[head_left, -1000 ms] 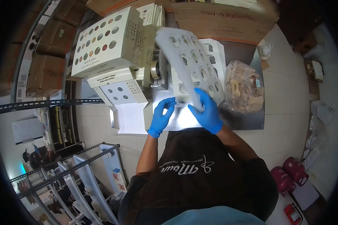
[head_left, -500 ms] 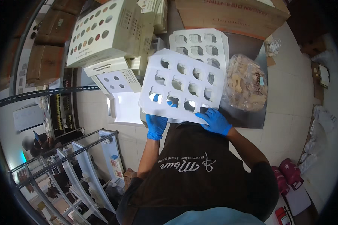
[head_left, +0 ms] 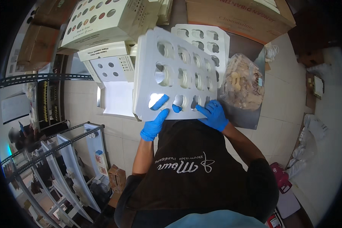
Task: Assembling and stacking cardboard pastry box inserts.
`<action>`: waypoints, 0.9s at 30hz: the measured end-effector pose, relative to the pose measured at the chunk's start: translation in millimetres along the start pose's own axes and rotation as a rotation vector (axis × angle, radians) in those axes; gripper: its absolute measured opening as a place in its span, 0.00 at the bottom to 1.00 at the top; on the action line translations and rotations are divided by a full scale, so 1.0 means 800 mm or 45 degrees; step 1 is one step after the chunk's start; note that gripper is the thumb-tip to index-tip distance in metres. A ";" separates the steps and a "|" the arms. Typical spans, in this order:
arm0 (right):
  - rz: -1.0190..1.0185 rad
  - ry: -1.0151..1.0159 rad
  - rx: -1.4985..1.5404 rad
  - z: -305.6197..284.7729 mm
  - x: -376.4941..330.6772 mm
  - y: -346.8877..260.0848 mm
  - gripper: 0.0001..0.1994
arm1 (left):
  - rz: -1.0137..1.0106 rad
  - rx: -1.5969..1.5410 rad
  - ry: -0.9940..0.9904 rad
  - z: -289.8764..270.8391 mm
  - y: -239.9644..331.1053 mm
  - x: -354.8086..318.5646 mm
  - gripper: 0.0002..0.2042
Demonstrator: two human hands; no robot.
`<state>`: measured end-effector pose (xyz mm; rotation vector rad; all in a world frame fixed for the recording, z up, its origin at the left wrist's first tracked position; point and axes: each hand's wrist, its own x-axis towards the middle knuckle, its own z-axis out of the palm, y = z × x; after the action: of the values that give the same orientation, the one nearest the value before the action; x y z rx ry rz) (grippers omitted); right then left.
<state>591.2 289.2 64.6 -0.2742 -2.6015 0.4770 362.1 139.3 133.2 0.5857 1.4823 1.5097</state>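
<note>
Both my hands hold a stack of white cardboard inserts [head_left: 172, 89], tilted up in front of my apron, with rows of rounded cut-outs. My left hand [head_left: 152, 128], in a blue glove, grips the lower left edge: its thumb lies in front, and blue fingers behind show through the cut-outs. At the lower right corner my right hand [head_left: 215, 115], gloved too, is closed on the edge, some fingers hidden. Just behind lies another pile of white inserts [head_left: 224, 49] on the dark table. To its right sits a clear plastic bag of small wooden spoons [head_left: 242, 84].
Printed cartons with round windows [head_left: 97, 36] are piled at the far left. Below them a white box [head_left: 119, 98] stands open. A large brown cardboard box [head_left: 239, 19] is at the back. Metal shelving [head_left: 60, 144] stands at left; pink gas cylinders [head_left: 280, 178] are at lower right.
The held inserts have tipped more upright, and their left edge now shows several layers. My left hand's thumb has come round to the front. The whole view has shifted slightly.
</note>
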 end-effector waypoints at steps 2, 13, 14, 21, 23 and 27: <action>0.087 0.029 0.043 0.002 0.014 0.005 0.30 | 0.154 0.180 -0.101 0.013 0.033 0.007 0.24; 0.276 -0.453 0.106 -0.007 -0.048 0.023 0.28 | -0.102 0.070 -0.124 0.020 -0.072 -0.043 0.17; 0.293 -0.495 0.134 -0.008 -0.043 0.021 0.28 | -0.160 0.077 -0.137 0.017 -0.076 -0.044 0.18; 0.439 -0.554 0.341 -0.022 -0.019 0.009 0.28 | 0.032 0.110 -0.098 0.028 -0.047 -0.040 0.31; 0.522 -0.406 0.489 -0.031 -0.019 0.009 0.27 | -0.100 -0.102 -0.137 0.034 -0.033 -0.041 0.34; 0.529 -0.335 0.580 -0.060 -0.004 0.010 0.28 | -0.050 -0.086 -0.209 0.042 0.003 -0.032 0.36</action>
<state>618.3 309.4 100.0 -0.6312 -2.5831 1.3044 401.2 135.6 147.5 0.6212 1.3057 1.4401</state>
